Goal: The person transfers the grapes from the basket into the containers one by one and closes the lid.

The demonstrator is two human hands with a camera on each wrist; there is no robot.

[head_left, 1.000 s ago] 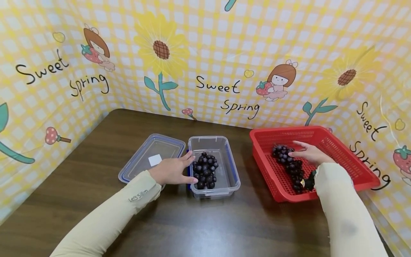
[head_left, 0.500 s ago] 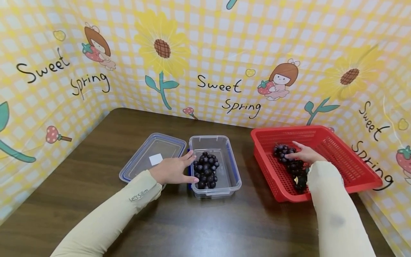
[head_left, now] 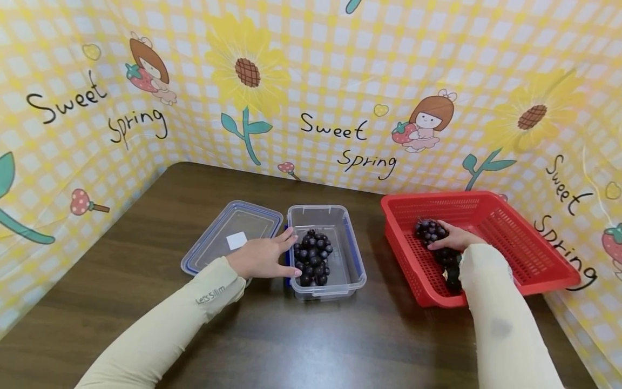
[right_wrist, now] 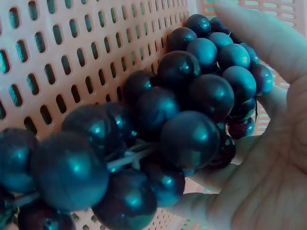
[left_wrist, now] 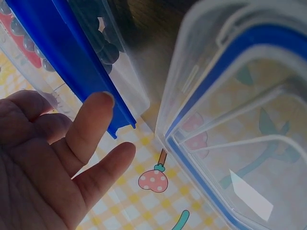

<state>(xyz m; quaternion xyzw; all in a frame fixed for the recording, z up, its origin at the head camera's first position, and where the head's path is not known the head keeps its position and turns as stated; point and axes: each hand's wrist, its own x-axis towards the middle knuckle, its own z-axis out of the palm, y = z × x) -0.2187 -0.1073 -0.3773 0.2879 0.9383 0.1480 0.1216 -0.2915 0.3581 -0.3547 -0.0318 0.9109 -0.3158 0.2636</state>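
Observation:
In the head view, my left hand (head_left: 262, 258) rests with spread fingers at the left rim of a clear plastic container (head_left: 349, 246). A bunch of dark grapes (head_left: 312, 256) lies inside that container. My right hand (head_left: 458, 237) is down in a red basket (head_left: 403, 259), its thumb and fingers around another bunch of dark grapes (head_left: 430, 229). From the right wrist view, these grapes (right_wrist: 211, 93) sit between the thumb and the fingers, which pass partly behind them. The left wrist view has the container's blue side flap (left_wrist: 72, 62) beside the left fingertips.
A clear lid (head_left: 209, 248) with a blue seal and white label lies left of the container, partly behind the left forearm. Checked yellow cloth (head_left: 316, 65) walls in the back and sides of the brown table (head_left: 291, 346).
My right hand has moved left and lower over the grapes in the basket, and its fingers have closed around them. My left hand stays at the container's rim.

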